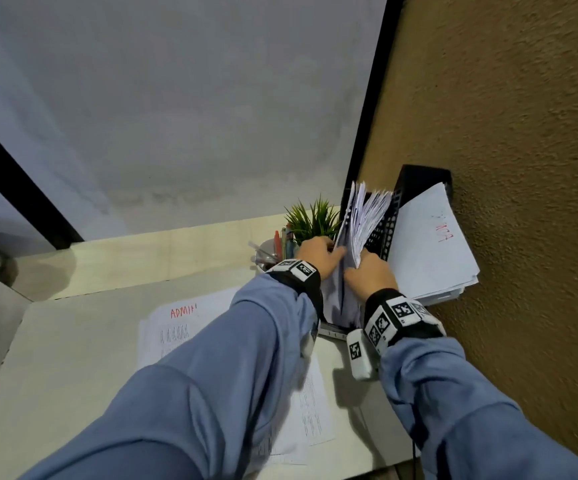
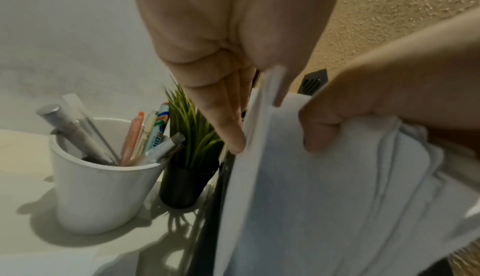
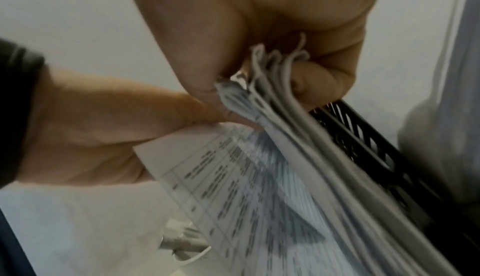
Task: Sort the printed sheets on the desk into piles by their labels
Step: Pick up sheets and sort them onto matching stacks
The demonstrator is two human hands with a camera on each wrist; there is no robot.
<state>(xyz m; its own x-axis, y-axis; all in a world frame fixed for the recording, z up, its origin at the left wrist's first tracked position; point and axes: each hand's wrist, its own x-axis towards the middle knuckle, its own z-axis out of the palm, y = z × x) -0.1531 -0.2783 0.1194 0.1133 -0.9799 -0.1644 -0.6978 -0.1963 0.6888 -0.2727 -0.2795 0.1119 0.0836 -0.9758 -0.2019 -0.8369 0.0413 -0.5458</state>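
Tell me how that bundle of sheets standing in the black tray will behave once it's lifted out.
The bundle of sheets will probably flop: its top edges already fan apart above both hands. The right hand has several sheets bunched in its grip, so loose ones may slide out. It looks thick, so likely heavy for paper. The black tray may snag the edges.

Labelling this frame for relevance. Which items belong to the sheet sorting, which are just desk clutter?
Job:
left hand and right hand, both gripping the sheaf of sheets
ADMIN-labelled pile
red-labelled pile
black mesh tray

Clutter:
white pen cup
potted plant
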